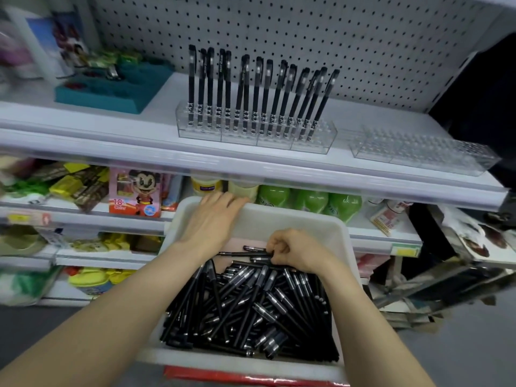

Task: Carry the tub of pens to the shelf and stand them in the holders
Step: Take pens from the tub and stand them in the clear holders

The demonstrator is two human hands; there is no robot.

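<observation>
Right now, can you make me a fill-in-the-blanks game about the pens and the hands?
1. The pens in the tub are all ____.
2. The left hand rests on the tub's far rim, and the right hand pinches a few ____.
3. On the shelf, the left holder has pens standing in it, but the right holder is ____.
Missing words: black, pens, empty.
</observation>
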